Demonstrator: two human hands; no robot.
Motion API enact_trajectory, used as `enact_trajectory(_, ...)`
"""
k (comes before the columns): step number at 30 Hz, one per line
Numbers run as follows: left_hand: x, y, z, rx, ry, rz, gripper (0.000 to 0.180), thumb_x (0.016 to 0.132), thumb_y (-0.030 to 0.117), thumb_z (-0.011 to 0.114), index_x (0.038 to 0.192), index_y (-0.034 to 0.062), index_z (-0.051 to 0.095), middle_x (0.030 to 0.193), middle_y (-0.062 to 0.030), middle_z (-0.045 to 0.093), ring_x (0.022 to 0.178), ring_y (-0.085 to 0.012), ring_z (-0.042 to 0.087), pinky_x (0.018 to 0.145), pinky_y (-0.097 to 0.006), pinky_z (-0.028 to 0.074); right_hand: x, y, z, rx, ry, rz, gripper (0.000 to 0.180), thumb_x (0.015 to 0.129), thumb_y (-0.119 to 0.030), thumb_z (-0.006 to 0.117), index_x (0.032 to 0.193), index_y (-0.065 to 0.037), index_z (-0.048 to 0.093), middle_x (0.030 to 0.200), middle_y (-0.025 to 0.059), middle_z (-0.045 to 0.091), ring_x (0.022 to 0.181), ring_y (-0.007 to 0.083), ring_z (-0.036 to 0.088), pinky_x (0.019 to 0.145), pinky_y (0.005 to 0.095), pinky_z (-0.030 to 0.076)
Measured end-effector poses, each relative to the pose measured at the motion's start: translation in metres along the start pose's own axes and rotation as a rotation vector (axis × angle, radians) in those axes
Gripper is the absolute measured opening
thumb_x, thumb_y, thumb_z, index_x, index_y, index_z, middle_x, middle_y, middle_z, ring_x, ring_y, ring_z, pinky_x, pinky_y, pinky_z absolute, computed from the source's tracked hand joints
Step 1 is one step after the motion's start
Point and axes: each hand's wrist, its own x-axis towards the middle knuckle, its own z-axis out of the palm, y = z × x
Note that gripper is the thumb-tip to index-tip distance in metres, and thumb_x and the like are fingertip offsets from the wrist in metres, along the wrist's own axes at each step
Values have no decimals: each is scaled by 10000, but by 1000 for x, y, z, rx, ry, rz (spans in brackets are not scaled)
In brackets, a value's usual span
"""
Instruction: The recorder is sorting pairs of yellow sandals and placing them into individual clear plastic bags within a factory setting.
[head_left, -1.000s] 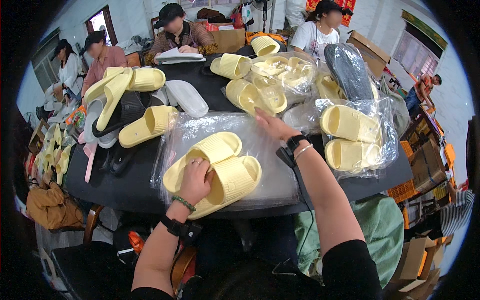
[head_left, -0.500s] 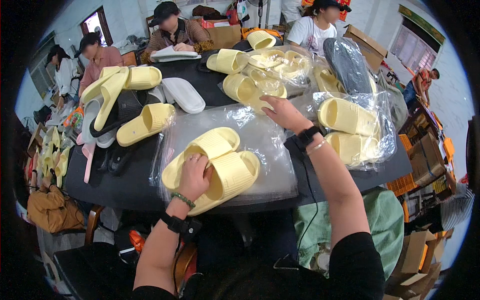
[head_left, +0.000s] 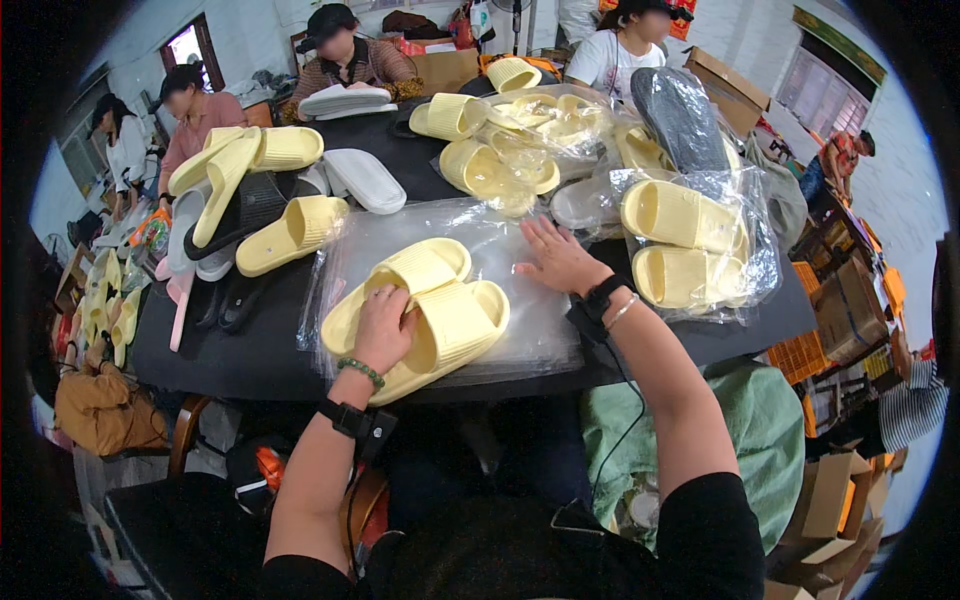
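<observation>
From the head camera, I see a pair of yellow slippers [head_left: 458, 322] lying on a stack of clear bags [head_left: 545, 325], near the close edge of the black surface [head_left: 200, 362]. They sit snug together, touching, open toes pointing towards two o'clock, heels towards eight. They're a soft, pale yellow with a dull finish, the broad straps grooved with fine ribs; the nearer strap bears a small raised mark, too faint to make out.

The left hand [head_left: 384, 328] is curled closed on the slippers' inner edges. The right hand [head_left: 566, 262] is spread wide, palm down and holding nothing, over the bags at two o'clock from them; whether it touches, I can't tell. Further out that way lies a bagged pair [head_left: 685, 218], also yellow. A loose slide [head_left: 290, 238] sits at ten o'clock, a white slide [head_left: 366, 180] at eleven.
</observation>
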Motion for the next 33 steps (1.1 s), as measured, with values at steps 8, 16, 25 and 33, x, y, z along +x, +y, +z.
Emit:
enact_trajectory(8, 0, -1, -4, 14, 30, 11, 170, 806, 86, 630, 919, 4, 534, 956, -184, 550, 951, -401, 515, 819, -483, 435, -55, -51, -14, 67, -81, -18, 1130, 800, -787, 471, 1500, 42, 157, 1570, 261, 131, 1470, 399, 91, 1153, 572, 158)
enact_trajectory(16, 56, 52, -32, 124, -126, 76, 165, 825, 177, 607, 844, 18, 645, 860, -183, 627, 870, -365, 597, 784, -460, 483, -65, -55, 13, 127, -137, 56, 1063, 770, -782, 528, 1528, -112, 202, 1581, 205, 162, 1476, 382, 79, 1148, 587, 129)
enact_trajectory(25, 92, 39, 57, 81, -68, -72, 194, 825, 194, 628, 834, 4, 660, 913, -189, 653, 884, -359, 637, 789, -460, 514, -66, -62, 10, 198, -67, 77, 1038, 755, -764, 567, 1506, -108, 281, 1553, 195, 255, 1465, 351, 155, 1150, 570, 118)
enact_trajectory(33, 52, -41, -5, 273, 47, -237, 153, 831, 169, 627, 813, 18, 644, 929, -182, 644, 895, -367, 615, 761, -462, 521, -64, -59, 13, 124, -43, 73, 1144, 765, -766, 547, 1494, 44, 196, 1566, 254, 177, 1473, 383, 115, 1154, 555, 130)
